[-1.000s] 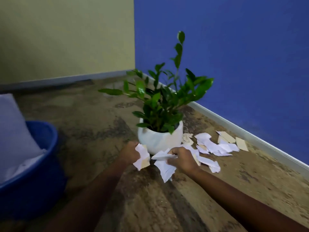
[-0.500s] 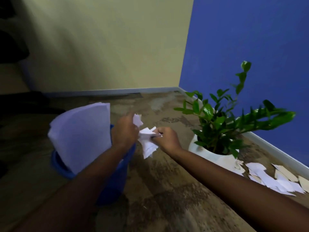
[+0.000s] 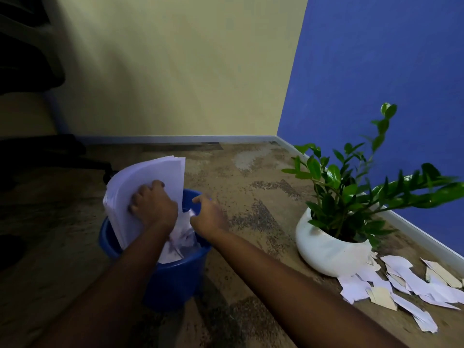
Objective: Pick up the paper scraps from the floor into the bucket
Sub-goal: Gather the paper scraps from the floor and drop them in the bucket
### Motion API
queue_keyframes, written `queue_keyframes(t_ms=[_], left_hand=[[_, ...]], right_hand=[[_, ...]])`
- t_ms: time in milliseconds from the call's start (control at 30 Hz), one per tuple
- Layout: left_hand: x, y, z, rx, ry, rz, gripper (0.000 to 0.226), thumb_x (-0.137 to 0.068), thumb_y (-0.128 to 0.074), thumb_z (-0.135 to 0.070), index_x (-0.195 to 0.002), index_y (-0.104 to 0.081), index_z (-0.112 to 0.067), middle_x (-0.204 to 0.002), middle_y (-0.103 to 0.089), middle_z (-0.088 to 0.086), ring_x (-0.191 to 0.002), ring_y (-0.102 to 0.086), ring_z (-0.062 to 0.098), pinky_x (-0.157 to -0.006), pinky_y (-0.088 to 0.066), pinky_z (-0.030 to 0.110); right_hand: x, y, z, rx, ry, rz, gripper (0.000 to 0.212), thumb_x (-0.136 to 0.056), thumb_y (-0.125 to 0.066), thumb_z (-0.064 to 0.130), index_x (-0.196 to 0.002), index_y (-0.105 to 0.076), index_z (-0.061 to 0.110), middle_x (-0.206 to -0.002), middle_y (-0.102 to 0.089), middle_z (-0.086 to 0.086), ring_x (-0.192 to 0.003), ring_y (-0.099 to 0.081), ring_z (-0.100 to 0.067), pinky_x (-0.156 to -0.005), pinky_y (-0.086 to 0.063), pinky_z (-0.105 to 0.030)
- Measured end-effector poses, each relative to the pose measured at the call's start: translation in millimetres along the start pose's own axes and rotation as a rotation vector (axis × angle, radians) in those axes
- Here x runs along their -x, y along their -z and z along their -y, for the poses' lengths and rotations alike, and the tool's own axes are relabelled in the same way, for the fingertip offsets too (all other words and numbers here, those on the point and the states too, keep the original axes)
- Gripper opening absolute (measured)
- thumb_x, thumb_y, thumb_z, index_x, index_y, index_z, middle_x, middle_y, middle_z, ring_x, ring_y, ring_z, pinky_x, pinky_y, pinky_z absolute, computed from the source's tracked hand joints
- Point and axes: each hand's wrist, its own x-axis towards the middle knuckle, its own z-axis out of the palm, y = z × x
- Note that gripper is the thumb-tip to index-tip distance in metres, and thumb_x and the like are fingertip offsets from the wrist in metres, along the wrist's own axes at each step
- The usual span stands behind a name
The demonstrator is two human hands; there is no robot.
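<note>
blue bucket (image 3: 175, 280) already loaded with some paper scraps (image 3: 183, 234); floor scraps (image 3: 401, 285) left beside white pot (image 3: 326, 252). right hand (image 3: 208, 217) held loose, empty, over rim. left hand (image 3: 153, 204) curled against sheet stack (image 3: 140, 177), content cannot be told. risk: stack tipped out if pushed harder.

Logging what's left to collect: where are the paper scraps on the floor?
Head view, lower right: the paper scraps lie on the floor beside the white plant pot, near the blue wall's baseboard, apart from the blue bucket.

No text, label, brand, number or sign can be read anywhere in the head view.
</note>
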Motion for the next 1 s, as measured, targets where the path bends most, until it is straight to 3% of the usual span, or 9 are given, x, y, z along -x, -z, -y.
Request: queue_keyframes(t_ms=[100,233,400,467,600,800,933,1000], left_hand=[[2,-11,-8,0.094,0.010,-0.007,0.045,-0.088,-0.055,-0.006,-0.132,-0.048,-0.011,-0.133,-0.050,0.019,-0.126,-0.044,0.036,-0.106,-0.036,0.049],[7,-24,-26,0.186,-0.116,-0.022,0.038,-0.089,-0.052,-0.005,-0.126,-0.054,-0.011,-0.127,-0.055,0.016,-0.119,-0.049,0.033,-0.100,-0.040,0.044],[26,-36,-51,0.261,-0.292,-0.001,0.027,-0.085,-0.060,-0.009,-0.112,-0.063,-0.010,-0.121,-0.062,0.010,-0.114,-0.055,0.027,-0.097,-0.045,0.041],[37,-40,-62,0.259,-0.364,0.064,0.021,-0.087,-0.059,-0.011,-0.107,-0.065,-0.010,-0.115,-0.065,0.010,-0.108,-0.058,0.025,-0.092,-0.049,0.040],[63,-52,-91,0.148,-0.461,0.241,0.018,-0.088,-0.055,-0.011,-0.100,-0.068,-0.014,-0.103,-0.071,0.008,-0.098,-0.064,0.025,-0.080,-0.051,0.035],[116,-77,-131,-0.136,-0.741,0.332,0.024,-0.093,-0.046,-0.017,-0.107,-0.064,-0.014,-0.113,-0.066,0.009,-0.104,-0.064,0.028,-0.085,-0.050,0.036],[155,-104,-148,-0.290,-0.870,0.422,0.024,-0.096,-0.042,-0.017,-0.110,-0.060,-0.009,-0.117,-0.060,0.011,-0.107,-0.062,0.029,-0.087,-0.050,0.037],[169,-121,-155,-0.316,-0.906,0.471,0.024,-0.095,-0.042,-0.016,-0.112,-0.059,-0.010,-0.118,-0.059,0.010,-0.107,-0.062,0.028,-0.089,-0.050,0.037]], right_hand=[[0,0,-2,-0.024,0.009,0.014,0.046,-0.087,-0.049,0.001,-0.131,-0.044,0.014,-0.139,-0.036,-0.016,-0.116,-0.051,-0.033,-0.093,-0.045,-0.035],[1,7,-10,-0.049,0.133,-0.039,0.032,-0.091,-0.044,0.002,-0.122,-0.053,0.009,-0.130,-0.045,-0.015,-0.112,-0.051,-0.029,-0.080,-0.037,-0.025],[10,30,-42,0.019,0.192,-0.157,0.026,-0.089,-0.043,0.000,-0.110,-0.058,0.004,-0.113,-0.053,-0.016,-0.099,-0.054,-0.028,-0.079,-0.043,-0.033],[17,44,-61,0.075,0.217,-0.180,0.027,-0.088,-0.044,0.000,-0.110,-0.058,0.004,-0.110,-0.054,-0.016,-0.093,-0.052,-0.023,-0.075,-0.040,-0.028],[36,81,-101,0.197,0.213,-0.141,0.029,-0.088,-0.045,0.002,-0.113,-0.059,0.005,-0.110,-0.054,-0.015,-0.086,-0.042,-0.013,-0.072,-0.030,-0.022],[79,143,-158,0.373,0.130,-0.012,0.022,-0.084,-0.047,0.000,-0.091,-0.067,0.001,-0.086,-0.056,-0.006,-0.085,-0.054,-0.022,-0.070,-0.031,-0.022],[104,169,-208,0.425,-0.003,0.106,0.025,-0.082,-0.047,0.002,-0.091,-0.071,0.003,-0.098,-0.066,-0.013,-0.095,-0.060,-0.025,-0.081,-0.043,-0.030],[113,176,-236,0.429,-0.067,0.153,0.026,-0.080,-0.047,0.001,-0.089,-0.070,0.004,-0.101,-0.068,-0.012,-0.095,-0.061,-0.025,-0.078,-0.043,-0.027]])
